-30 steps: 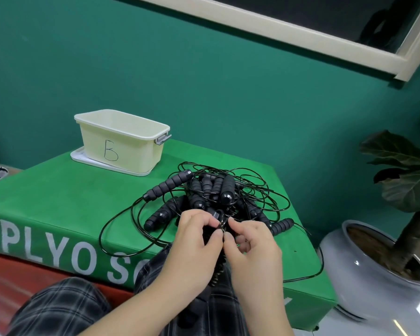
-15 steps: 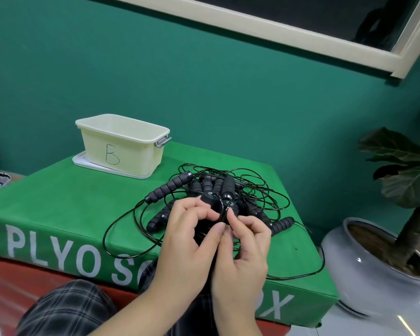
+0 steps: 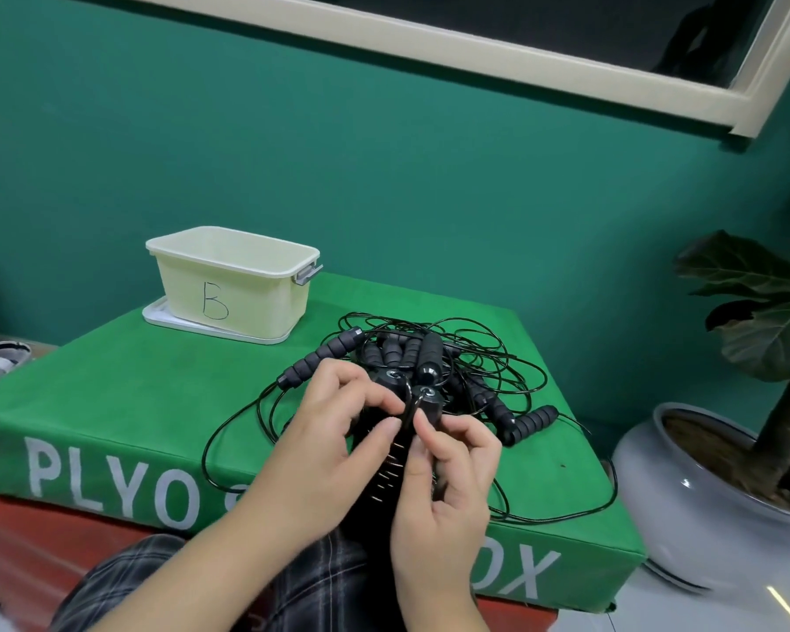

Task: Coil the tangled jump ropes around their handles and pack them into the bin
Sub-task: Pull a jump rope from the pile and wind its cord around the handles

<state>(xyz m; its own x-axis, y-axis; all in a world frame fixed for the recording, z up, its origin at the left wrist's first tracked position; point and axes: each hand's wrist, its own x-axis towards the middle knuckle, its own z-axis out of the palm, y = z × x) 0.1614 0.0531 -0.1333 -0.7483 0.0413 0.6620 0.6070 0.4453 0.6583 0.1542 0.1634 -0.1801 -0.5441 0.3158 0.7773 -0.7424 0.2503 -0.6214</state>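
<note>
Two hands meet at the near edge of a green box (image 3: 124, 403). The left hand (image 3: 334, 444) and right hand (image 3: 448, 476) each curl around a pair of black handles (image 3: 411, 399) wound with cord. Behind them lies a tangle of ropes (image 3: 434, 358). A cream bin (image 3: 233, 285) stands at the far left

- Bare green worktop (image 3: 124, 385) lies open between the bin (image 3: 233, 285) and the tangled ropes (image 3: 434, 362), left of the pile.
- Rope loops sprawl across the right half, reaching the front edge.
- The bin's mouth stands uncovered.
- A potted plant (image 3: 758, 339) crowds the right side.
</note>
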